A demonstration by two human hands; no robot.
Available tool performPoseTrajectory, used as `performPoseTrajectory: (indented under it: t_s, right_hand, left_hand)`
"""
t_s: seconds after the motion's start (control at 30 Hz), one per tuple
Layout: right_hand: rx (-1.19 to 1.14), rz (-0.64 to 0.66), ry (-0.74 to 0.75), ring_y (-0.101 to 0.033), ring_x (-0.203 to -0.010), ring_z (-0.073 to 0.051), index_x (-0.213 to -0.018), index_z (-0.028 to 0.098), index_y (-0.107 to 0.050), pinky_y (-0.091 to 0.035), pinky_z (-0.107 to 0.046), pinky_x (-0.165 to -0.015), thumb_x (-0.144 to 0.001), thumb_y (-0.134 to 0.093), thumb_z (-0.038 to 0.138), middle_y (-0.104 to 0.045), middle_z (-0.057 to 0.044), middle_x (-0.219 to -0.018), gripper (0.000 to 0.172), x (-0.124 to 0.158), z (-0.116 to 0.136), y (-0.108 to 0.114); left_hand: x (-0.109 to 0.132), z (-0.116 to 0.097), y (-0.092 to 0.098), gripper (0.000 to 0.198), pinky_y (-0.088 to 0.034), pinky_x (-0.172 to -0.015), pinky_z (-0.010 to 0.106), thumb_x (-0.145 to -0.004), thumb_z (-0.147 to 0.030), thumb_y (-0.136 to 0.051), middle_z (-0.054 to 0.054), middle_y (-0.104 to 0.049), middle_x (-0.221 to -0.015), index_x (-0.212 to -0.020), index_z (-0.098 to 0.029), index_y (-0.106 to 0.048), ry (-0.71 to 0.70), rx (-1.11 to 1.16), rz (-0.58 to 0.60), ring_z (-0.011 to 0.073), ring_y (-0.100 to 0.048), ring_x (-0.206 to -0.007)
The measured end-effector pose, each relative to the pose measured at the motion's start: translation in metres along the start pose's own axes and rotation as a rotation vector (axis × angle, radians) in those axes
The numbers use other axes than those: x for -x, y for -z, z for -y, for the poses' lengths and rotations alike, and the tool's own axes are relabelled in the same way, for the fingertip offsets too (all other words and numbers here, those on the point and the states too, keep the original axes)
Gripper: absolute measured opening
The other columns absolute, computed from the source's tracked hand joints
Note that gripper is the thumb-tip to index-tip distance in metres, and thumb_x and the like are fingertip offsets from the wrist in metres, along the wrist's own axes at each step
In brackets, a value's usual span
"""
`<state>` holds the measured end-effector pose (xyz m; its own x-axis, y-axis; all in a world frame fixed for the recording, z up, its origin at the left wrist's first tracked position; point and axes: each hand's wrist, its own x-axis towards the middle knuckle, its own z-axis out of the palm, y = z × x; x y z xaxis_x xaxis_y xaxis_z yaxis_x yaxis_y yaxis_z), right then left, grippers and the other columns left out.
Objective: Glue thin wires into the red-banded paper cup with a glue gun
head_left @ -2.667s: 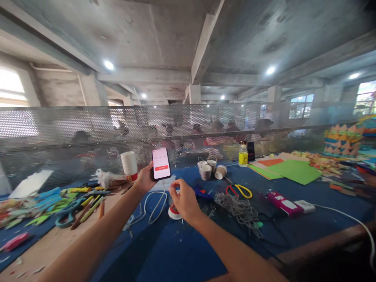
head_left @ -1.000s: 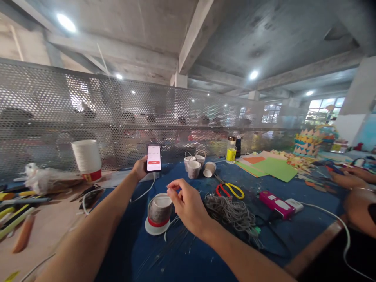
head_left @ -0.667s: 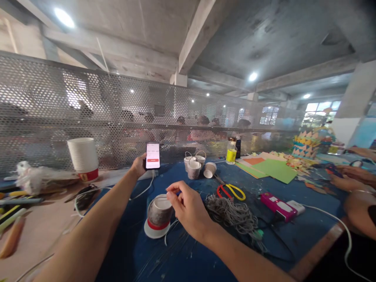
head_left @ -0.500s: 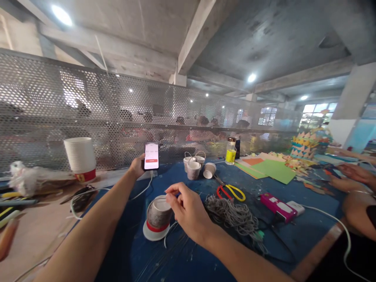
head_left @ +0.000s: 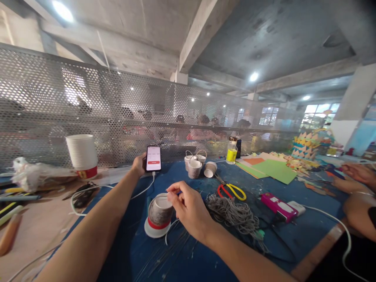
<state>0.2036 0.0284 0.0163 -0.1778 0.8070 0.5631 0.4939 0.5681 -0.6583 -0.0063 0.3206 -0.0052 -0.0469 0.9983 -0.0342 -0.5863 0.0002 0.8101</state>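
Observation:
My left hand (head_left: 139, 164) is closed around the edge of a smartphone (head_left: 154, 159), which stands upright with its lit screen facing me and a white cable at its base. My right hand (head_left: 185, 203) hovers at the rim of an upturned paper cup (head_left: 159, 219) wrapped partly in grey cord above a red band. Its thumb and forefinger are pinched together; what they hold, if anything, I cannot make out. Right of that hand lies a tangled bundle of grey cord (head_left: 232, 213). Behind it stand small cord-wrapped cups with handles (head_left: 194, 169), and another small cup (head_left: 210, 170) lies tipped.
Scissors (head_left: 232, 192) with red and yellow handles, a magenta box (head_left: 277, 206) and coloured paper (head_left: 273, 170) lie to the right. A glass bottle (head_left: 231, 152) stands behind. Stacked paper cups (head_left: 82, 154) are at left. Another person's hands (head_left: 352, 182) work at far right.
The view has shifted slightly, so things sit a little further right. The left hand still grips the phone, and the right hand keeps its pinch beside the cup.

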Motion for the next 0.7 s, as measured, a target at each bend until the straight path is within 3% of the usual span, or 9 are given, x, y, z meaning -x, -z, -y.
performPoseTrajectory:
  t_s: [0.2,0.37,0.53,0.7]
  right_hand:
    - [0.011,0.009,-0.001,-0.059,-0.064,-0.011,-0.107,0.021,-0.058,-0.047,-0.024,-0.061,-0.097,-0.047,0.037,-0.067,-0.003,-0.092,0.022,-0.001,0.001,0.001]
    - [0.008,0.005,0.006,-0.061,-0.067,-0.011,-0.107,0.021,-0.059,-0.047,-0.024,-0.061,-0.097,-0.047,0.038,-0.067,-0.004,-0.093,0.023,-0.002,-0.001,0.002]
    - [-0.014,0.009,0.004,-0.060,-0.064,-0.011,-0.106,0.021,-0.059,-0.047,-0.024,-0.059,-0.097,-0.047,0.039,-0.067,-0.004,-0.092,0.024,-0.001,0.000,0.001]
    - [-0.013,0.011,0.001,-0.059,-0.062,-0.010,-0.106,0.021,-0.059,-0.046,-0.023,-0.059,-0.097,-0.046,0.039,-0.067,-0.002,-0.091,0.023,-0.001,0.001,0.001]
  left_hand:
    - [0.005,0.003,-0.004,0.032,-0.060,-0.066,0.051,-0.084,-0.021,-0.050,0.014,-0.075,-0.084,-0.112,-0.014,-0.063,-0.010,-0.014,-0.031,0.0324,-0.072,-0.066]
    - [0.003,-0.001,-0.003,0.030,-0.060,-0.067,0.047,-0.081,-0.015,-0.049,0.011,-0.074,-0.079,-0.109,-0.015,-0.062,-0.082,-0.019,-0.038,0.0295,-0.072,-0.067]
    - [-0.003,-0.018,-0.003,0.022,-0.059,-0.071,0.043,-0.081,-0.012,-0.049,0.009,-0.074,-0.080,-0.096,-0.016,-0.063,-0.177,-0.031,-0.011,0.0265,-0.071,-0.072]
    - [-0.014,-0.038,-0.006,0.015,-0.057,-0.066,0.036,-0.078,-0.011,-0.054,0.004,-0.071,-0.077,-0.088,-0.018,-0.063,-0.260,-0.061,0.006,0.0207,-0.068,-0.063]
